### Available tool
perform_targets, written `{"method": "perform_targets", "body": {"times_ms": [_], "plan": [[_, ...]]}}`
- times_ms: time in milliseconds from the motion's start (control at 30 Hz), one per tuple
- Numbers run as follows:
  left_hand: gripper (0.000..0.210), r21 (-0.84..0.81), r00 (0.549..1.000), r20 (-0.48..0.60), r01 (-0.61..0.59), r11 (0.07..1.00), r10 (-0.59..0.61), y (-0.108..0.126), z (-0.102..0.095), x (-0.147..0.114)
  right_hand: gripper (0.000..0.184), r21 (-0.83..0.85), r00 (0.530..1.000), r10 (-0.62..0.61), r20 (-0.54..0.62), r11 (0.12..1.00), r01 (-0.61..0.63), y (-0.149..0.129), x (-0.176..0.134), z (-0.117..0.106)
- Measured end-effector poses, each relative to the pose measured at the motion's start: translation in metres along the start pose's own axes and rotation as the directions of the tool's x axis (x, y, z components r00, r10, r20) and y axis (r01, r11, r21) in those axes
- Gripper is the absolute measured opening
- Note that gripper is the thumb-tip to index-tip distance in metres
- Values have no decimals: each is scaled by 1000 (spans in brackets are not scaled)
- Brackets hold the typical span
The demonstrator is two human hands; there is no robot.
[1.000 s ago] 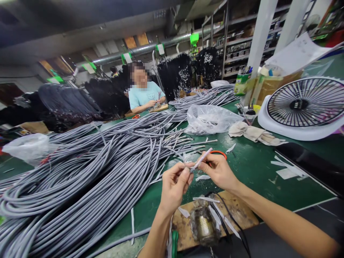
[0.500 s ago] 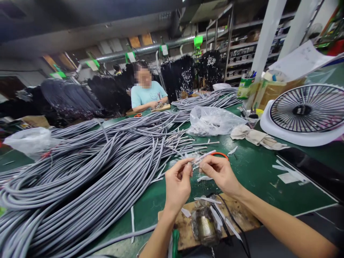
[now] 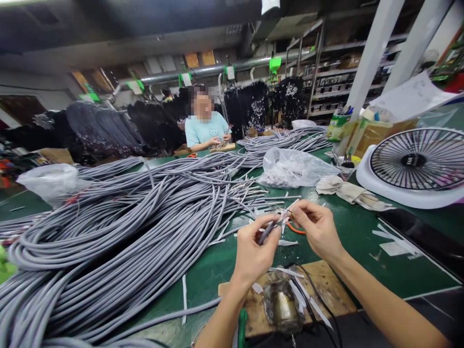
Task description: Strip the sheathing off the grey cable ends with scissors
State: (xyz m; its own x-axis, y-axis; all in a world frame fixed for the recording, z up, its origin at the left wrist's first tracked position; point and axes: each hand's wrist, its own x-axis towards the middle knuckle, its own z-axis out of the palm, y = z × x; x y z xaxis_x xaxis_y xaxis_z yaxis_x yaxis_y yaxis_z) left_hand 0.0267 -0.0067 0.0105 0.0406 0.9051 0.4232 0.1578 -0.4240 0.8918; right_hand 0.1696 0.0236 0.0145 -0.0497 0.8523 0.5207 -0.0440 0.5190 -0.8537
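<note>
A short length of grey cable (image 3: 267, 233) shows between the thumb and fingers of my left hand (image 3: 253, 251), which is closed around it. The cable's far end, with thin light wires (image 3: 284, 213) spreading from it, points toward my right hand (image 3: 319, 229). My right thumb and index finger are pinched at the tips of these wires; the exact contact is partly hidden. Just below the right fingertips, an orange-red tool handle (image 3: 296, 229) lies on the green table, its other end covered by scraps.
Many grey cables (image 3: 119, 251) are heaped on the left. Below my hands is a wooden board (image 3: 335, 290) with a metal cylinder (image 3: 282, 304) and black cords. A plastic bag (image 3: 290, 169), cloth (image 3: 351, 191) and fan (image 3: 413, 164) lie beyond. A co-worker (image 3: 206, 128) sits opposite.
Both hands have turned slightly, and the grey cable now shows in the left one. My right hand has risen a little. The whole view has shifted slightly.
</note>
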Motion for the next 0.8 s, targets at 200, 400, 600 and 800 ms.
{"method": "perform_targets", "body": {"times_ms": [200,400,600,800], "plan": [[13,40,991,-130,3,999,2,-1,4,4,19,-193,997,-43,65,980,55,-5,-4,2],[10,104,974,-207,-70,992,90,1,6,6,23,-369,994,-58,89,925,87,-3,-3,-5],[7,277,940,-232,-182,943,249,-1,7,4,17,-230,994,-53,93,970,73,-7,-4,0],[10,569,828,-151,-374,732,540,-4,7,2,23,-191,992,79,99,980,-59,-4,-5,3]]}}
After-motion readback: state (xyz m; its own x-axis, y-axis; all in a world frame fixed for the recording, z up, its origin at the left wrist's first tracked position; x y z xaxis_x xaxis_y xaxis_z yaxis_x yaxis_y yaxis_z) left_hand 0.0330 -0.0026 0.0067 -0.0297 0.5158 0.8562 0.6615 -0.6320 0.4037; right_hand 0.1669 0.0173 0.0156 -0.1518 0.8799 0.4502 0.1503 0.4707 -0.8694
